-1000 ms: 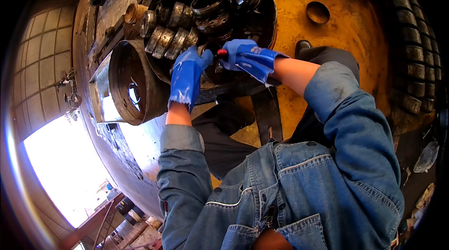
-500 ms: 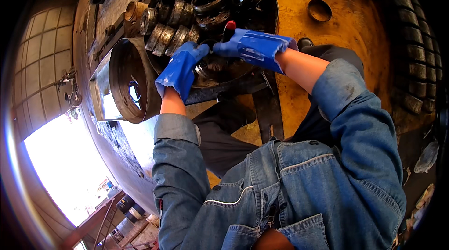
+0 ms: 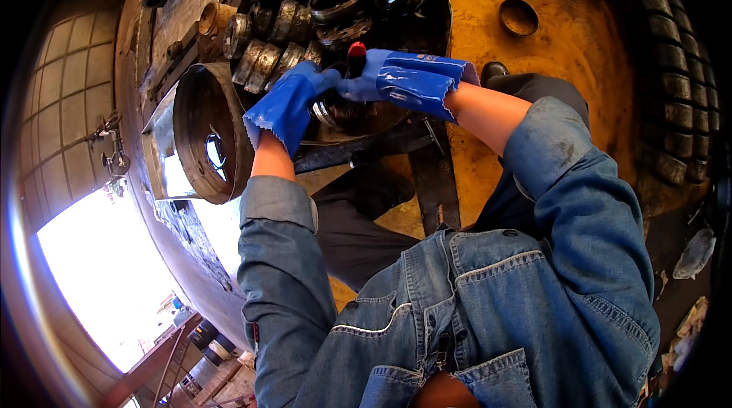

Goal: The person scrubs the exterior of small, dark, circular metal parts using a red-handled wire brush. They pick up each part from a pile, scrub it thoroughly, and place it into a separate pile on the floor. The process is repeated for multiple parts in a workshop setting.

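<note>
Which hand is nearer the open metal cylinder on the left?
Left. The left hand is just right of the cylinder in view; the right hand, holding the red-ended tool, is farther right.

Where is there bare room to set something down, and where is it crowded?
Bare orange floor lies between the lone ring and the dark ribbed rows on the right; a narrower patch, between that ring and the round tray. The tray is crowded: greasy rings, plus the left hand and right hand over its near side.

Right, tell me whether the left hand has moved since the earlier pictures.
Yes: the left hand has shifted left at the wrist, toward the open metal cylinder.
</note>
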`<state>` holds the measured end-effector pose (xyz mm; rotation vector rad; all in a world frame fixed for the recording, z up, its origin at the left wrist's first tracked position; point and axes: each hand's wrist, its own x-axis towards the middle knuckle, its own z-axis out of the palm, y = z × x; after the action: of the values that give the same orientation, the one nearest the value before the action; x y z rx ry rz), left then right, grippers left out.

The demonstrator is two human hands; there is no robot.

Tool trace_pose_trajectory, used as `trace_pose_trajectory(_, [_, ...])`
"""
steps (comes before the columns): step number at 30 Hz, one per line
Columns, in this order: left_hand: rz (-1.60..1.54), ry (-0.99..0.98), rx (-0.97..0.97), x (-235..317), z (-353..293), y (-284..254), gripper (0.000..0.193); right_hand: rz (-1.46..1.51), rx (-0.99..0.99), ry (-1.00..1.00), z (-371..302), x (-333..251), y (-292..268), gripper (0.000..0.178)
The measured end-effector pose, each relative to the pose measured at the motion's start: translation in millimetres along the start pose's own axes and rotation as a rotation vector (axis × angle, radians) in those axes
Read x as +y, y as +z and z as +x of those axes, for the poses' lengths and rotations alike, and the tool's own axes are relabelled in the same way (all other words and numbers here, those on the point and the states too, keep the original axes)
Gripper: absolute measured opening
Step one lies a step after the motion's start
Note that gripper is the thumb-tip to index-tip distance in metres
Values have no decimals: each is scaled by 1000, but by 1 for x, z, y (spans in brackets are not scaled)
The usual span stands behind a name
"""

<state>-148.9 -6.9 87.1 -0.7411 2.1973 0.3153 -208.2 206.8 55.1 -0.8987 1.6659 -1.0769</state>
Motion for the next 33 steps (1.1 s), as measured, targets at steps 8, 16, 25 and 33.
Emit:
trace_pose_trajectory(8, [-47, 12, -156, 28, -30, -1, 60, -225, -48, 114, -13, -12, 20, 37])
trace_pose_trajectory(16, [-463, 97, 37, 5, -47, 27, 67, -371, 169, -58, -30, -12, 31, 29])
trace_pose_trajectory(25, [-336, -38, 900, 20, -101, 150, 68, -584, 11, 376, -15, -12, -2, 41])
trace_pose_trajectory(33, [-659, 283, 421, -24, -72, 98, 50, 43, 51, 291, -50, -40, -15, 47])
